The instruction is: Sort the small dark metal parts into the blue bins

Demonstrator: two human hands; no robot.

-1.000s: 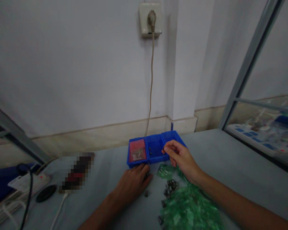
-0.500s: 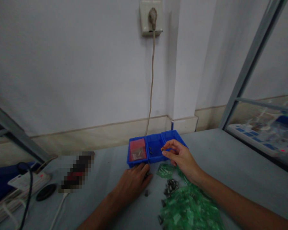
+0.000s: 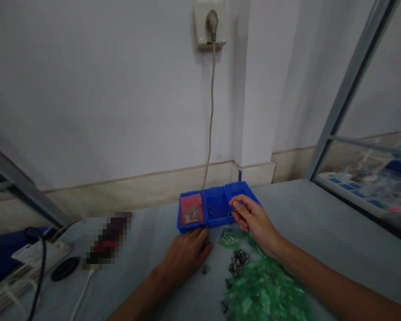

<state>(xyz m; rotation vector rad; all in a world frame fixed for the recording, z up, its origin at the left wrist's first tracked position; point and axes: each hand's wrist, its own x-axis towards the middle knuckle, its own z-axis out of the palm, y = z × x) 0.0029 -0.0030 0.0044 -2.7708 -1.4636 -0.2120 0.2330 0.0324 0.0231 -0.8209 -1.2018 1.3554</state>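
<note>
Three joined blue bins stand near the wall. The left bin (image 3: 179,215) holds a pink sheet and a clear bag of small parts; in the middle bin (image 3: 217,195) lie a few small dark parts. My left hand (image 3: 191,249) rests on the table in front of the left bin, fingers curled round small dark parts. Over the front of the right bin (image 3: 239,188), my right hand (image 3: 249,215) pinches a small dark part between thumb and fingertips. A pile of dark metal parts (image 3: 239,261) lies beside a heap of green plastic bags (image 3: 267,290).
A small green bag (image 3: 230,238) lies before the bins, and a loose dark part (image 3: 204,269) near my left hand. At the left are a pixelated object (image 3: 107,240), a black disc (image 3: 65,268) and cables. Metal frame posts (image 3: 347,89) flank the table (image 3: 321,223).
My right hand has shifted slightly to the right, its fingers closing more tightly together. My left hand stays in place.
</note>
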